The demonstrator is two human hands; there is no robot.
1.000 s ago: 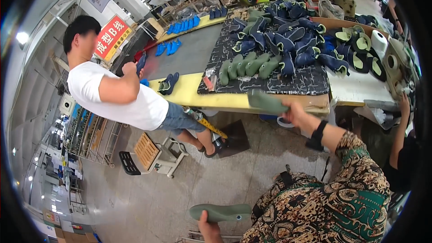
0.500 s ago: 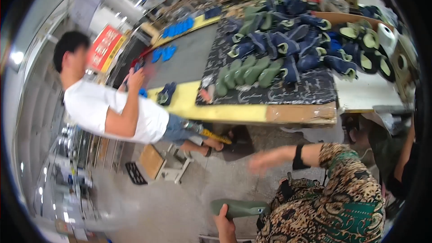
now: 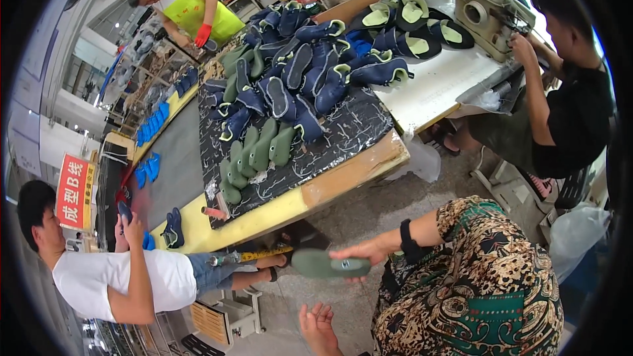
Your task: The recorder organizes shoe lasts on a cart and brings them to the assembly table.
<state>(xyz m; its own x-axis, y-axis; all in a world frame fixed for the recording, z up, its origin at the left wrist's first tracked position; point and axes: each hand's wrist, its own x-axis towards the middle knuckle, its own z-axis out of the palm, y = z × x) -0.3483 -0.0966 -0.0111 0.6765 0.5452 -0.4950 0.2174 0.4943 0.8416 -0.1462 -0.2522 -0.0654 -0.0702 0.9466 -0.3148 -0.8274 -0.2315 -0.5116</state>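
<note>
My right hand (image 3: 359, 252), with a black band on its wrist, grips a flat dark green shoe sole (image 3: 330, 265) by one end, holding it level over the floor in front of the table. My left hand (image 3: 318, 325) hangs below it, palm up and fingers spread, holding nothing. A row of similar green soles (image 3: 257, 151) lies on the dark patterned mat (image 3: 343, 132) on the table above. Behind that row is a heap of navy shoe uppers (image 3: 297, 72).
A person in a white shirt (image 3: 119, 277) sits at the left handling a blue piece. A person in black (image 3: 567, 112) works at a sewing machine (image 3: 484, 6) on the right. Another, in a yellow-green apron (image 3: 198, 13), stands at the far end. A low stool (image 3: 231, 310) stands nearby.
A second ago my right hand reached to the table edge with a green sole and came back empty. The sole my left hand held is now in my right hand, and my left has opened.
</note>
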